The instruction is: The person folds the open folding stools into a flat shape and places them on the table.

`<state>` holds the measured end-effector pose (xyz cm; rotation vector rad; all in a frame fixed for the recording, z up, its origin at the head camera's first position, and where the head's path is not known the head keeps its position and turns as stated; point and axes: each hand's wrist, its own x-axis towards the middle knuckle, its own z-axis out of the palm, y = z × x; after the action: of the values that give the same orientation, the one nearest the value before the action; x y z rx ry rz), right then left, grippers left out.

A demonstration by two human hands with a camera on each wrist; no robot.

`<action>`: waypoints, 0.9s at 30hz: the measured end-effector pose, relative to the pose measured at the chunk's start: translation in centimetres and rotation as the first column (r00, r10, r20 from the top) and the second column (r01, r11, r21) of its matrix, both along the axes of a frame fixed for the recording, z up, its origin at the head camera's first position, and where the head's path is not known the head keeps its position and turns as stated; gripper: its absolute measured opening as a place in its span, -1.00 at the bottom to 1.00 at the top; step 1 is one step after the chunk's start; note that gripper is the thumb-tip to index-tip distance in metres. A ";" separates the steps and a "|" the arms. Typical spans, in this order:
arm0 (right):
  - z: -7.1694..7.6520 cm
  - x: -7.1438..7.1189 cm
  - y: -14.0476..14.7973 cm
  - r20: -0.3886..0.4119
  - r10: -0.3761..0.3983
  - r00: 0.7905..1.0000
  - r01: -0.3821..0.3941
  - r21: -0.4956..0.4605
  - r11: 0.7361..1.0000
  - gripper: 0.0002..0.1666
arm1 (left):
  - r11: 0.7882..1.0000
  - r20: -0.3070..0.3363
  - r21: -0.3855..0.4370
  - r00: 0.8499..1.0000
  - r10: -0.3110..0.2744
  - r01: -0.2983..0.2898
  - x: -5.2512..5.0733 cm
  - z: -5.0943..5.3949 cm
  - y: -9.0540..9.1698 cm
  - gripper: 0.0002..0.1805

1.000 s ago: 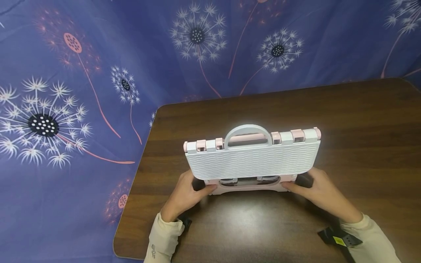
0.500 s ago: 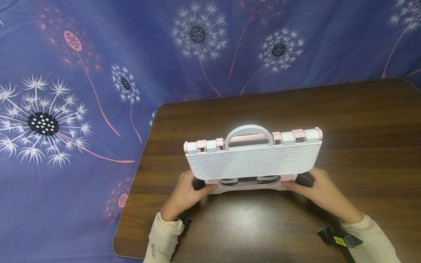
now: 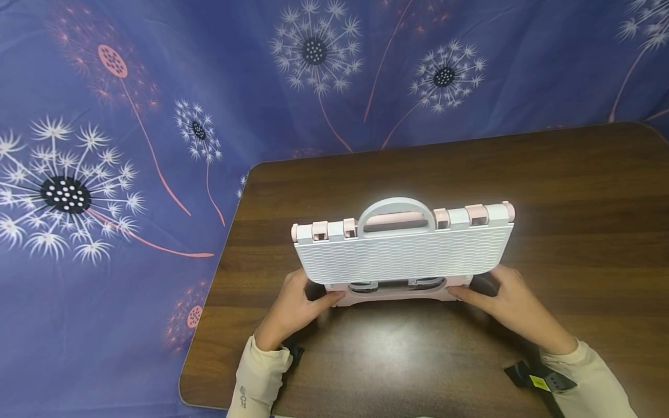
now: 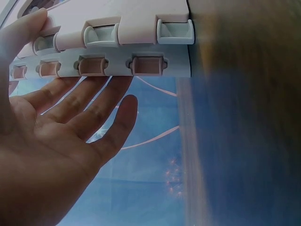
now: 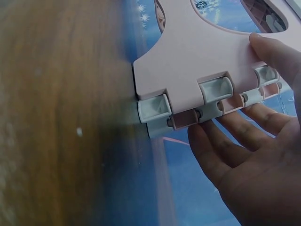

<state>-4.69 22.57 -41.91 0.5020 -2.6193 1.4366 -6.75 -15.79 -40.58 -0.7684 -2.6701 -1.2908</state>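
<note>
A white and pink plastic folding stool (image 3: 402,255) stands on the table in the head view, with a textured white top panel and an arched handle (image 3: 395,203) above it. My left hand (image 3: 292,310) grips its left side, the thumb lying on the pink leg panel (image 3: 360,298). On the right side my right hand (image 3: 509,302) holds the stool in the same way. Hinged leg joints (image 4: 99,35) show in the left wrist view, with my fingertips behind them. The right wrist view has my thumb and fingers around similar joints (image 5: 216,89). In the head view, the white panel hides most fingertips.
The brown wooden table (image 3: 575,232) extends to the right and behind the stool, with its left edge beside my left arm. A blue cloth with dandelion prints (image 3: 313,116) hangs behind and to the left. A dark strap (image 3: 540,377) sits at my right wrist.
</note>
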 end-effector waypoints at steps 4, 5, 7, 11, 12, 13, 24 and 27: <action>0.1 0.0 0.0 0.001 -0.005 1.000 0.005 0.003 1.000 -0.18 | 1.000 0.001 -0.004 1.000 0.002 -0.002 0.0 0.0 0.0 -0.54; 0.1 0.0 0.0 0.003 -0.007 1.000 0.007 0.003 1.000 -0.18 | 1.000 -0.001 -0.004 1.000 0.002 -0.002 0.0 0.0 0.0 -0.54; 0.1 0.0 0.0 0.005 -0.012 1.000 0.012 0.007 1.000 -0.18 | 1.000 -0.009 -0.003 1.000 -0.001 0.001 0.0 0.0 0.0 -0.53; 0.2 0.0 0.0 0.006 -0.017 1.000 0.017 0.013 1.000 -0.17 | 1.000 -0.023 0.006 1.000 -0.011 0.011 0.0 0.0 -0.1 -0.51; 0.2 -0.1 -0.1 0.007 -0.019 1.000 0.018 0.014 1.000 -0.16 | 1.000 -0.028 0.008 1.000 -0.012 0.013 0.0 0.0 -0.1 -0.50; 0.2 0.0 -0.1 0.008 -0.020 1.000 0.020 0.015 1.000 -0.16 | 1.000 -0.030 0.010 0.999 -0.014 0.014 0.0 0.0 -0.1 -0.49; 0.1 0.0 -0.2 0.010 -0.026 1.000 0.026 0.005 1.000 -0.19 | 1.000 -0.008 0.020 1.000 -0.017 0.017 0.0 -0.1 -0.2 -0.50; 0.1 0.0 -0.2 0.004 -0.024 1.000 0.024 0.003 1.000 -0.19 | 0.999 -0.009 0.027 1.000 -0.021 0.021 0.0 -0.1 -0.2 -0.48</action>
<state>-4.68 22.40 -41.78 0.4665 -2.6222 1.4283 -6.79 -15.97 -40.68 -0.7987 -2.6391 -1.3224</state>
